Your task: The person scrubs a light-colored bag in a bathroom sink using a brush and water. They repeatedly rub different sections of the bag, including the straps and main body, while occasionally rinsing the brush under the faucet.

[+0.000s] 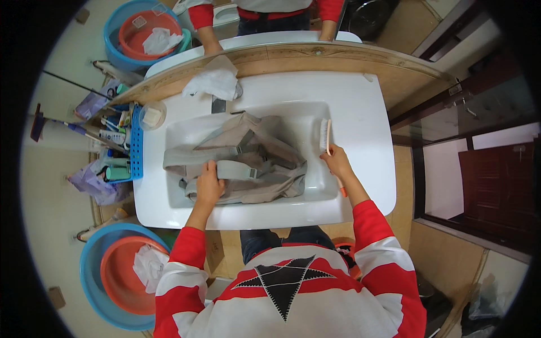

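A grey fabric bag with wide straps, apparently a backpack (270, 186), lies crumpled in the white washbasin (319, 181). My left hand (210, 183) grips one of its padded straps (236, 170) near the basin's front left, with the thumb and fingers around the band. Plastic buckles show on the straps. Over the basin's right rim, my right hand (339, 161) holds a scrub brush (325, 134) by its orange handle. Its pale bristles face left, apart from the bag. The bag's underside is hidden.
A white plastic bag (215, 80) covers part of the faucet (218, 104). Soap sits in a clear dish (152, 116) beside a blue toiletry basket (136, 143). A mirror stands behind the counter. Blue (91, 253) and red (127, 291) tubs are at lower left.
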Tool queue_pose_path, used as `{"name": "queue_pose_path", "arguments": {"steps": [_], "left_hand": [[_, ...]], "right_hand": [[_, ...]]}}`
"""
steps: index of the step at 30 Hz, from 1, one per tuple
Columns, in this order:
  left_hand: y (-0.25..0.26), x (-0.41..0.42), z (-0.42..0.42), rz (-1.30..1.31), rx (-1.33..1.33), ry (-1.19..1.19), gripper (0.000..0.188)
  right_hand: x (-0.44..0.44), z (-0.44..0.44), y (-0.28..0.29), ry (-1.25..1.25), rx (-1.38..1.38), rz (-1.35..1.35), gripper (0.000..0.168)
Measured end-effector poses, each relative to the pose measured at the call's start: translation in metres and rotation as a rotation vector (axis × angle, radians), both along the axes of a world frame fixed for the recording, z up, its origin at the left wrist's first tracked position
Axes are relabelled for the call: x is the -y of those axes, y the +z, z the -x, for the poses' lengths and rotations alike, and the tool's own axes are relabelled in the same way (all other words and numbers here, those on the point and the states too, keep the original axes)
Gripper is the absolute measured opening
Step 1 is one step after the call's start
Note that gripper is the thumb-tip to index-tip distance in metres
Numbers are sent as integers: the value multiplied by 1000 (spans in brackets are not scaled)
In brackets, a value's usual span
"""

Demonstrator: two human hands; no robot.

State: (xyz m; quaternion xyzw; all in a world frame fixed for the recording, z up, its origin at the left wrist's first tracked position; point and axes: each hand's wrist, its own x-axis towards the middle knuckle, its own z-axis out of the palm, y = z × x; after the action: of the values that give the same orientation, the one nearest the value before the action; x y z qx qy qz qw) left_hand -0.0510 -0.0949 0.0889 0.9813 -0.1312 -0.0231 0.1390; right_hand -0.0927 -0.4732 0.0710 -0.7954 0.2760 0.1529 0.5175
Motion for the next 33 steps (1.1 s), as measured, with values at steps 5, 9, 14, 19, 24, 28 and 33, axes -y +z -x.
{"name": "queue_pose_path", "arguments": {"steps": [5,9,14,19,24,28,33], "left_hand": [[-24,18,6,-251,-261,29,44],[17,48,-21,-365,-466,-252,38],[21,116,-7,165,-109,-273,21],[-21,167,16,442,-173,-458,18],[-35,153,29,199,-325,-473,33],[-29,112,34,274,-375,-353,27],[-12,62,23,132,-510,-51,31]], "right_hand": [[-9,-7,-49,140,274,207,25],[-31,-35,-52,237,303,218,41],[-49,-66,-55,435,186,223,55],[-55,-82,-67,499,105,303,45],[-58,-77,-56,315,94,77,29],[-55,-83,-34,147,-17,-169,25],[-61,-87,-19,-144,-116,-481,20]]}}
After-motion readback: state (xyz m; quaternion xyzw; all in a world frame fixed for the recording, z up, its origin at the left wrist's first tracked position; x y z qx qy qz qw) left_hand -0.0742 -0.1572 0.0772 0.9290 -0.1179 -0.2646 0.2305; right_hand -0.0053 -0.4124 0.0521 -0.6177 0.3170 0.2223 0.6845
